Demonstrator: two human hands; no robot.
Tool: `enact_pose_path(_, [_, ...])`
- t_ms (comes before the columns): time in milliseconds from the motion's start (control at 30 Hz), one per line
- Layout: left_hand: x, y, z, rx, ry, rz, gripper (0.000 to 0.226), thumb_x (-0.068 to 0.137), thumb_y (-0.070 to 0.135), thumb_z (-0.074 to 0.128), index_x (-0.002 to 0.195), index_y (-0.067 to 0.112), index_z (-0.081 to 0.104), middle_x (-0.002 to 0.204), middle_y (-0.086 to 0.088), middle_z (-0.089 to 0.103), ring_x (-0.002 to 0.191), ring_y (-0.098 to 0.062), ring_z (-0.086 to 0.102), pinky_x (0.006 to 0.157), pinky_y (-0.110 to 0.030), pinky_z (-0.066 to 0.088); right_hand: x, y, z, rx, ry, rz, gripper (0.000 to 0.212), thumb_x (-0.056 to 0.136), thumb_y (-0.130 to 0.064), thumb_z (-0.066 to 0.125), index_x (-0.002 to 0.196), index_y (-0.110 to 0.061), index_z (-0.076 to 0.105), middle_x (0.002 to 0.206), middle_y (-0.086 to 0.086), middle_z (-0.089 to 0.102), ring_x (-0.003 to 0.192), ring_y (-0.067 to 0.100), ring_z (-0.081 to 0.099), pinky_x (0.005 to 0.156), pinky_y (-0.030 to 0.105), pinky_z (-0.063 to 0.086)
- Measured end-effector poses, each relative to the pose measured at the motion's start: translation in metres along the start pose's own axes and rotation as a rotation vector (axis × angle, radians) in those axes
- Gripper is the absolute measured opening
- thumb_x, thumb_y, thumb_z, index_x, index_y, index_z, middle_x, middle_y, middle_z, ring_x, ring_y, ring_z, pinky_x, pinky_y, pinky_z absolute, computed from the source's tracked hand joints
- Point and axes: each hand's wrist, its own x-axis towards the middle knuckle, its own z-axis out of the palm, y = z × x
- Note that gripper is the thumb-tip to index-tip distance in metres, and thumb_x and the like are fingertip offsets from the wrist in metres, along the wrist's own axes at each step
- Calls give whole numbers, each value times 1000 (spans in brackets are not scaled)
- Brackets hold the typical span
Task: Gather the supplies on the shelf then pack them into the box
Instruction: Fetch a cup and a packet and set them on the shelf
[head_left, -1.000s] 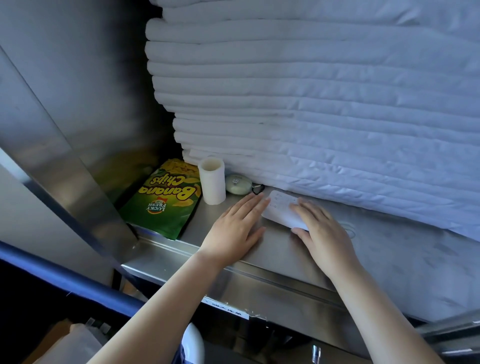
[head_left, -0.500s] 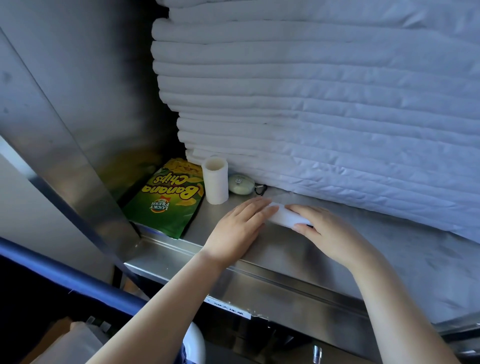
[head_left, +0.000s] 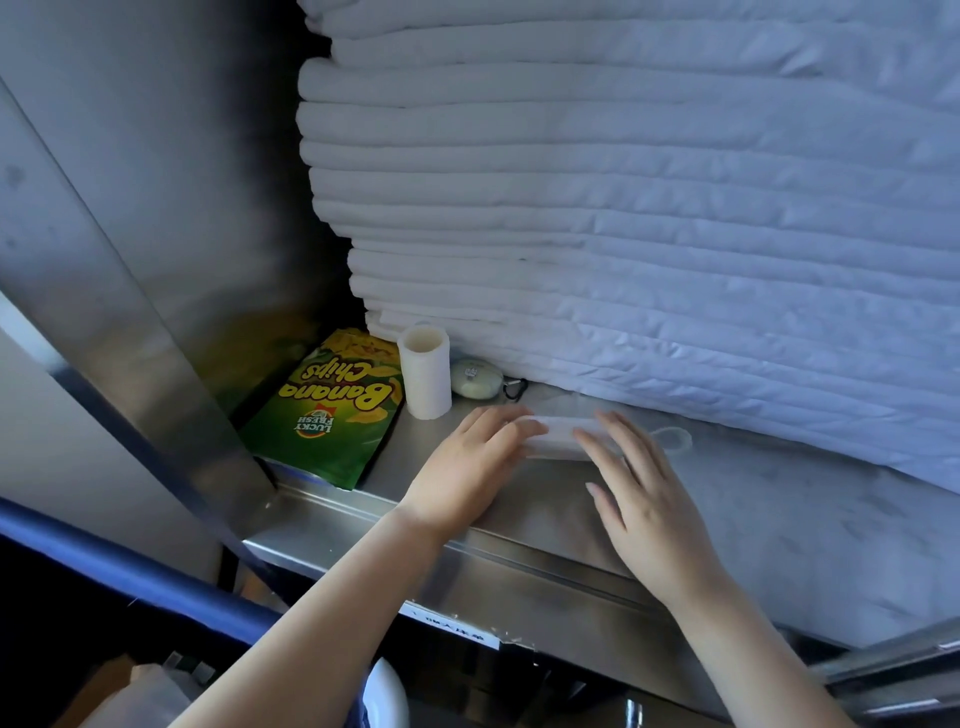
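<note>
A tall stack of folded white linens (head_left: 649, 208) fills the upper right and runs past the top edge, its layers wrinkled and bulging forward. At left stands a brushed steel side wall (head_left: 156, 182), with a slanted steel post (head_left: 171, 410) in front of it. A dark blue rail (head_left: 130, 571) crosses the lower left corner. Low in the middle is a white printed label (head_left: 452, 626), its text too small to read. Below it shows part of a rounded white object (head_left: 387, 696).

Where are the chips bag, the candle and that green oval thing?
chips bag (head_left: 332, 415): head view, green front.
candle (head_left: 426, 379): head view, side wall.
green oval thing (head_left: 475, 379): head view, top face.
</note>
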Motion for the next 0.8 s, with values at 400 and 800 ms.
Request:
enact_pose_path(400, [10, 8, 6, 325, -168, -83, 82, 73, 39, 73, 139, 2, 42, 138, -13, 47, 126, -29, 46, 106, -42, 37, 38, 8, 13, -30, -121, 78, 80, 68, -17, 81, 138, -12, 44, 140, 9, 44, 133, 28, 38, 105, 43, 39])
enact_pose_path(800, [9, 6, 14, 246, -232, -85, 51, 82, 10, 66, 130, 2, 52, 134, -12, 53, 127, -28, 48, 104, -40, 37, 42, 19, 31, -71, -120, 169, 61, 77, -38, 74, 128, -11, 56, 123, 9, 60, 112, 30, 57, 90, 39, 48])
